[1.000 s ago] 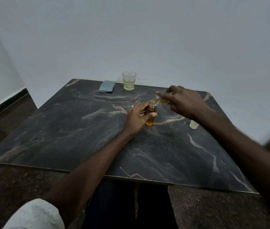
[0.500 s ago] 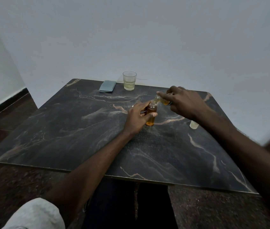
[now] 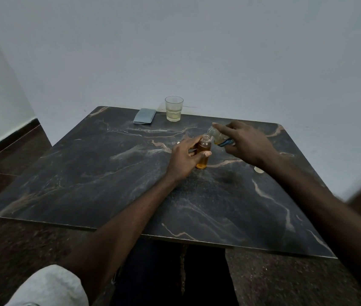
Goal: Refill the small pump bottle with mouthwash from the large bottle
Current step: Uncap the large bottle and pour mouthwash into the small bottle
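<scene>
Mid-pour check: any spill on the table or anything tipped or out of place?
No spill shows on the table. The small bottle stands upright in the left hand; the right hand tilts the large bottle at its mouth. A pale cap-like piece lies loose nearby.

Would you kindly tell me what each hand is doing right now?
Left hand: closed around the small clear bottle of amber liquid, upright on the table.
Right hand: holding the larger clear bottle, tilted towards the small one.

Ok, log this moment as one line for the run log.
step: pouring | left hand: steadying small bottle upright on table | right hand: large bottle tilted, mouth at small bottle's neck | small bottle: amber, uncapped
</scene>
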Tool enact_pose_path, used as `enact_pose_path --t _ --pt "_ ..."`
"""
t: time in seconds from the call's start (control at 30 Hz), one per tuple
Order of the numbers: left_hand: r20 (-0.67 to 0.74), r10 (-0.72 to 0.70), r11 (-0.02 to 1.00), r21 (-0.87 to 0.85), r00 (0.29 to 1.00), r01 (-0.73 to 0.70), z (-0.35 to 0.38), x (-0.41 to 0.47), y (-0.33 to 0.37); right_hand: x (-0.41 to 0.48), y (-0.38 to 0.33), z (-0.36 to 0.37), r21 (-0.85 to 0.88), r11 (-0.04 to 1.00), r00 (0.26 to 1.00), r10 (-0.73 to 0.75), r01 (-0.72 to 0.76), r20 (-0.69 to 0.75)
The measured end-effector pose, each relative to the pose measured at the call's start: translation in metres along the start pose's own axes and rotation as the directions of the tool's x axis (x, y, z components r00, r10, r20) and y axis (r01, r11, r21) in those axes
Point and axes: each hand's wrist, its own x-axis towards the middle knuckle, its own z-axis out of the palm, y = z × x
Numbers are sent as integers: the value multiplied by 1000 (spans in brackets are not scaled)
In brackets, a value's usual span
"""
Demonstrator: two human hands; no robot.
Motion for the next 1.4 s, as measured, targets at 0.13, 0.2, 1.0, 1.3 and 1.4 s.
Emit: enact_pose_path --t 0.13,0.2,1.0,1.3,1.4 --pt "3 -13 1000 -1 1000 13 -1 0 1 -3 -3 3 163 985 997 70 -64 -33" --pt "-4 -24 1000 2 1000 24 -1 0 1 -5 -2 4 227 970 994 104 -91 -45" --pt "39 -78 997 32 996 77 0 2 -1 -34 55 33 907 278 901 386 -317 197" --pt "45 -74 997 12 996 73 -1 2 -3 -37 58 33 921 250 914 354 -298 200" --pt "50 -67 998 5 996 67 -1 1 -2 -39 55 30 923 246 915 349 -297 202"
